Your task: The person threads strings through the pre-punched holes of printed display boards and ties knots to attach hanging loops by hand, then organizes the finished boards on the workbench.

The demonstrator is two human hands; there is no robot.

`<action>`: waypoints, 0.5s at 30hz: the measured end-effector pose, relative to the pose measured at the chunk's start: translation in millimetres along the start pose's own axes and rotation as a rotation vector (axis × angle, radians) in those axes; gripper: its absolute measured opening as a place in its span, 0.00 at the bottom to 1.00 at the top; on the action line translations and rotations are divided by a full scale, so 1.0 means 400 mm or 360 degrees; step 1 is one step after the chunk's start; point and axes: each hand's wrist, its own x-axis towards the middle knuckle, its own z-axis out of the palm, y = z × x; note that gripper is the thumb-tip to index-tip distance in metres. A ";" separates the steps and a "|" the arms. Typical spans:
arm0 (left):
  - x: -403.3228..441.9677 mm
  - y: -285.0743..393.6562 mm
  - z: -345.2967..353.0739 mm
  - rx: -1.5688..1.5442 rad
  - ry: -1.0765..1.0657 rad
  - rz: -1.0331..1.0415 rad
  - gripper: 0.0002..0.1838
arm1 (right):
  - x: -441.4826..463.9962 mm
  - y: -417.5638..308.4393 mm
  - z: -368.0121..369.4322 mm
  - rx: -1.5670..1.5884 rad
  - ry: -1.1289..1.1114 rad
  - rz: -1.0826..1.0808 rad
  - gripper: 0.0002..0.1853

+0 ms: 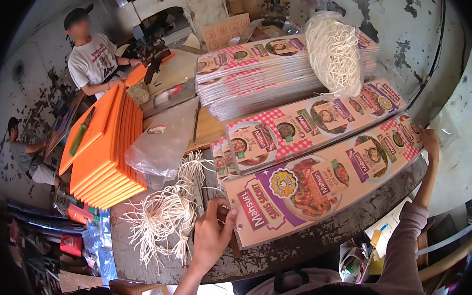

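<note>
A long printed sign [320, 181] with food pictures, in a clear plastic sleeve, lies aslant in front of me. My left hand [214, 232] is at its left end, fingers curled, thumb against the edge near small metal-ringed holes. At the far right corner my right hand [431, 142] grips the same sign, its fingers partly hidden. Just behind lies another printed sign [299, 123], overlapping more of them. A bundle of white cords [167, 214] rests on the table left of my left hand.
Behind stands a stack of sleeved signs [254, 84] with a bag of white cords [338, 54] on top. Orange panels [104, 155] are piled at the left, a green-handled knife [81, 134] on them. A clear plastic bag [163, 144] lies beside. Two other people are at the left.
</note>
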 end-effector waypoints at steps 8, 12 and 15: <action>0.004 -0.013 0.042 -0.0088 0.0175 0.0138 0.09 | 0.019 -0.033 -0.031 -0.0032 -0.0530 -0.0060 0.24; -0.014 -0.036 -0.014 -0.0187 0.0255 -0.0008 0.10 | -0.048 -0.069 -0.032 -0.0391 0.0206 -0.0228 0.22; -0.040 -0.110 -0.084 0.0431 0.0564 0.0060 0.04 | -0.149 -0.172 -0.086 -0.0185 0.0271 -0.0223 0.21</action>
